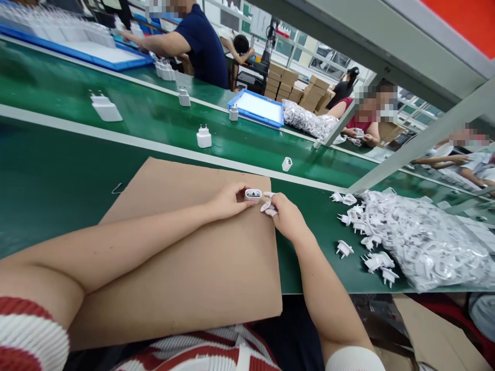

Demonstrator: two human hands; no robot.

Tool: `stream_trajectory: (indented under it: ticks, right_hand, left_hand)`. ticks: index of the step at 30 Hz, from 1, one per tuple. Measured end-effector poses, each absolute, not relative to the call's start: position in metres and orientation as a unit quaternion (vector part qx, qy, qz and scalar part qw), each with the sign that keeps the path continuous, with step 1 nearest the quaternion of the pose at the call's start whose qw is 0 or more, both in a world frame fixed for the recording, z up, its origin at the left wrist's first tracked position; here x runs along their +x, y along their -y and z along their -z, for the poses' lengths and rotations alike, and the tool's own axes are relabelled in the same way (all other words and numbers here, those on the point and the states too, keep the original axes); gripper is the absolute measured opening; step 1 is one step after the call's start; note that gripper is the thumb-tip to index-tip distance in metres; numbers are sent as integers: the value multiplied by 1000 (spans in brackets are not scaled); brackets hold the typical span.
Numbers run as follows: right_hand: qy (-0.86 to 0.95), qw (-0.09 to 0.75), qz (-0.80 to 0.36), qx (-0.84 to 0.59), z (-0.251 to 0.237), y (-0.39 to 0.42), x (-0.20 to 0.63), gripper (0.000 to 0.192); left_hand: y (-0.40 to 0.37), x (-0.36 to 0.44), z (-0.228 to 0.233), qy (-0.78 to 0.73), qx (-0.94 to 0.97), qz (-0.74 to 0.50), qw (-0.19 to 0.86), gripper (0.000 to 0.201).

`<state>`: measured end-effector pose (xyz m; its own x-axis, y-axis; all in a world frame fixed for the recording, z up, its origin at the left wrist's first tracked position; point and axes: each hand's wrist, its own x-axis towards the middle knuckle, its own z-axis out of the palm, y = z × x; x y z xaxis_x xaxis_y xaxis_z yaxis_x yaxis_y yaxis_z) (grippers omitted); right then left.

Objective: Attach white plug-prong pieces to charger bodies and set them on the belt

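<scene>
My left hand (229,201) grips a white charger housing (253,194) by its side, above the cardboard sheet (185,257). The housing's open end faces me and shows dark parts inside. Close to its right is my right hand (288,216), its fingers pinched around a small white plastic piece (265,206). White covers or further white bits show at the right fingertips; I cannot tell which. The two hands are apart, near the cardboard's far right corner.
White plug caps with pins (344,249) lie loose beside a clear bag (436,242) of similar pieces. Several chargers, including one upright (204,137), stand on the green belt (154,129). A metal post (410,134) slants at right. Co-workers sit across; blue trays (257,108) lie there.
</scene>
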<state>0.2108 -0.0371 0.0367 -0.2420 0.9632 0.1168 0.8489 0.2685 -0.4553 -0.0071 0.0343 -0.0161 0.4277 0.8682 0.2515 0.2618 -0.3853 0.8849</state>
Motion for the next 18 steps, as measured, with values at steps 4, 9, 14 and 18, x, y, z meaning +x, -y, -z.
stream_trajectory:
  ticks: [4, 9, 14, 18]
  right_hand:
    - [715, 293, -237, -589, -30, 29, 223, 31]
    - [737, 271, -112, -609, -42, 36, 234, 31]
    - [731, 207, -154, -632, -34, 34, 226, 23]
    - [665, 372, -199, -616, -29, 26, 224, 19]
  left_hand:
    - [-32, -7, 11, -359, 759, -363, 404, 43]
    - [-28, -8, 2, -328, 807, -321, 371, 37]
    - [-30, -9, 3, -331, 827, -308, 333, 39]
    - [-30, -9, 3, -327, 832, -305, 329, 36]
